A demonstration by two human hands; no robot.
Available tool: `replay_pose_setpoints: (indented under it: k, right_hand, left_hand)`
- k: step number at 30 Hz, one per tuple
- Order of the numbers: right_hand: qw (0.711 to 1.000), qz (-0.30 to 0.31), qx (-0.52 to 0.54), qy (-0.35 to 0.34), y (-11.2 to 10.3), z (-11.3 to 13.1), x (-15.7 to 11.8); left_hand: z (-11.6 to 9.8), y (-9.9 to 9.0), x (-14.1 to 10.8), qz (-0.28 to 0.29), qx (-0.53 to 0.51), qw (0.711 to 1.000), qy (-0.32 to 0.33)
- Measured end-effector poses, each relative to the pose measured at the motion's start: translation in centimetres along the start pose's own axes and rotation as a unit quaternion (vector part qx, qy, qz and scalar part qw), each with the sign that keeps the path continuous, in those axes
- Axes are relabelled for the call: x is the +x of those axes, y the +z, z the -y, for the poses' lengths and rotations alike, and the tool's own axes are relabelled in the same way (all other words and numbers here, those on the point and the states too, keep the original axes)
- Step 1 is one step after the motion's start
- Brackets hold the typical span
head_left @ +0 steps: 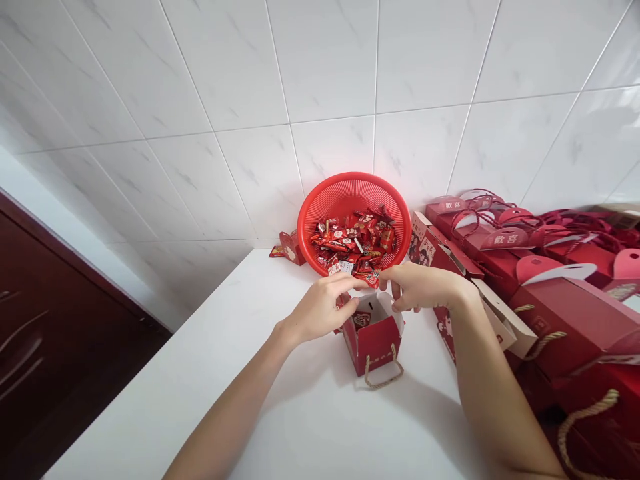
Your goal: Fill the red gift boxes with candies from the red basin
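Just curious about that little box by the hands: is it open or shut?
Open: the box's top is unclosed, showing its pale inside and a red packet.

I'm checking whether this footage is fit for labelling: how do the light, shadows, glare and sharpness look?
Head view: soft, fairly even light; faint shadows on the white table beside the open box; pale reflections on the wall tiles at upper right; wide-angle stretching towards the edges; wrapped sweets in the red basket distinguishable, their small print mostly too fine to read.
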State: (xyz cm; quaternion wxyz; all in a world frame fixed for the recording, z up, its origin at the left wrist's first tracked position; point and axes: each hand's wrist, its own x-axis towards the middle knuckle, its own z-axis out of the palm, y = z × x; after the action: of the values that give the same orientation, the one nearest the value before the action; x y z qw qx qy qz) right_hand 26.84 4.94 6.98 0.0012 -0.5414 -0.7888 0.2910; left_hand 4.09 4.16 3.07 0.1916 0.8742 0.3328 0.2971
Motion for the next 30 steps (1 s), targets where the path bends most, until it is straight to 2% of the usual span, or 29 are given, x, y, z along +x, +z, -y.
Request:
replay_pose_setpoints:
  k: [6, 11, 17, 20, 25, 30]
  right_hand:
    - [1.000, -0.019, 0.009, -0.003, -0.4, 0.4, -1.1]
    - [1.000, -0.029, 0.010, 0.004, -0.5, 0.7, -2.0]
    - [0.999, -0.025, -0.021, -0.003, 0.9, 0.7, -1.7]
    - [0.997, -0.052, -0.055, -0.015, 1.8, 0.8, -2.2]
    - [0.992, -0.106, -0.049, -0.045, 3.5, 1.8, -4.1]
    - [0.974, -0.204, -0.091, 0.041, 6.5, 2.4, -4.5]
  left_hand:
    - [-0.1, -1.7, -0.3, 0.116, -0.008, 0.993, -0.021]
    - [-0.4, -1.3, -0.1, 0.143, -0.054, 0.988, -0.029]
    - [-0.8, -1.0, -0.4, 0.171, -0.050, 0.984, -0.015]
    - [-0.9, -1.1, -0.6, 0.184, -0.028, 0.982, -0.014]
    - [-0.9, -1.4, -0.7, 0.203, -0.001, 0.979, -0.033]
    - [-1.0, -1.4, -0.9, 0.235, -0.069, 0.969, -0.012]
